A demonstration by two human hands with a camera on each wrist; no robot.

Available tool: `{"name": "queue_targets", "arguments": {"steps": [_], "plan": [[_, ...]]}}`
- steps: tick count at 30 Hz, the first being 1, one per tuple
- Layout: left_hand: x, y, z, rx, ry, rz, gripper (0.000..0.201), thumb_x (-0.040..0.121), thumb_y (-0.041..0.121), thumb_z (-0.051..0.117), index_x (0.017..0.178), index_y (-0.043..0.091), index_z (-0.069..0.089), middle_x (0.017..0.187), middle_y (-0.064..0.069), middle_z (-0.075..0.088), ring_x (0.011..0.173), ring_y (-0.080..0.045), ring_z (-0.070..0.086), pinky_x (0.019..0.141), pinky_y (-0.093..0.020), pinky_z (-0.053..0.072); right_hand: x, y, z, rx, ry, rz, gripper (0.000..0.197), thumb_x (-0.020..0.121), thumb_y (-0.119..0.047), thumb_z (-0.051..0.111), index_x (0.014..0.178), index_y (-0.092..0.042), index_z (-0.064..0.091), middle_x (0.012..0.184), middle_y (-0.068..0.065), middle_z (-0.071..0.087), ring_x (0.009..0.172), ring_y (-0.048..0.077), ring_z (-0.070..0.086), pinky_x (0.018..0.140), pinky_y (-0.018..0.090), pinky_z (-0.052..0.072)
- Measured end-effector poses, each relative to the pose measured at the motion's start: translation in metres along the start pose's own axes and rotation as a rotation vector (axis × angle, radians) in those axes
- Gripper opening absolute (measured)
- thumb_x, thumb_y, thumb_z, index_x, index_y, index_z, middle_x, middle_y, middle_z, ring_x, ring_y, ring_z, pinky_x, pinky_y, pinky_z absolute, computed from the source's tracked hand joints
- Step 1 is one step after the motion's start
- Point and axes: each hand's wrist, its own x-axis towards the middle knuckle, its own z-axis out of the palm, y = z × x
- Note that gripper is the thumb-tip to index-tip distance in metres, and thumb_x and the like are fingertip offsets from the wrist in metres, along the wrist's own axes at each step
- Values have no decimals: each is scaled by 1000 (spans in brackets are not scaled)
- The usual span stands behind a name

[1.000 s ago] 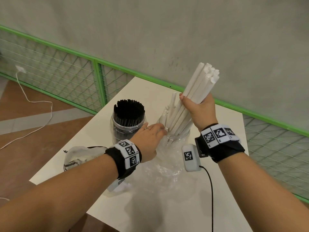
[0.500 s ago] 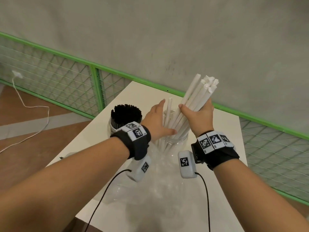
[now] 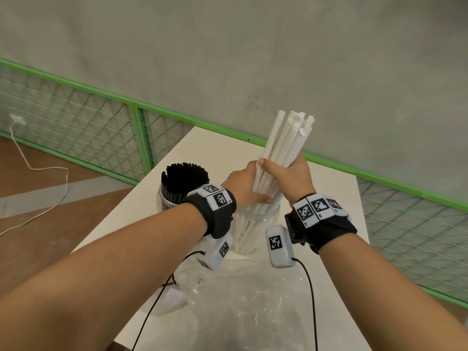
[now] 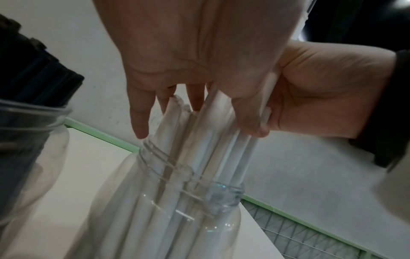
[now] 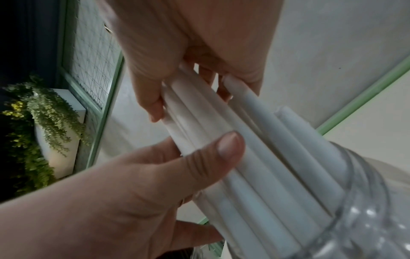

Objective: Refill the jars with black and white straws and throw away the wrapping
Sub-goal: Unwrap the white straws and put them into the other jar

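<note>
Head view alone: wrapping on table. Wrist views: right hand wrapped round white straws, left hand pinching them thumb-to-fingers over jar; black straws beside.

Pair of bare forearms, extended forward, grips meeting at centre.
Right grip: fingers wrapped round white straws, back of hand up. Left grip: just beside, slightly lower, thumb across the same bundle, fingers near-straight behind.
</note>
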Motion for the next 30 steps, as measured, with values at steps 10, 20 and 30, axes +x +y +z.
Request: {"name": "queue_targets", "arguments": {"steps": [10, 20, 30], "plan": [[3, -4, 10, -57, 11, 11, 88, 73, 36, 76, 143, 18, 26, 140, -5, 38, 135, -24, 27, 110, -39, 30, -3, 13, 4, 31, 18, 35, 39, 78, -13, 77, 113, -7, 61, 101, 5, 68, 95, 20, 66, 77, 29, 54], [7, -11, 21, -100, 16, 2, 88, 61, 36, 80, 135, 16, 37, 130, -7, 43, 124, -23, 40, 100, -40, 43, -13, 34, 1, 42, 30, 92, 31, 77, -14, 78, 105, -11, 65, 97, 6, 70, 94, 20, 68, 74, 27, 55], [5, -15, 22, -235, 38, 104, 92, 63, 25, 77, 141, 21, 29, 137, -3, 38, 128, -19, 39, 105, -43, 40, -14, 34, -7, 1, -28, -25, 47, 74, -16, 81, 115, -8, 62, 102, 4, 69, 97, 14, 67, 75, 23, 56]]}}
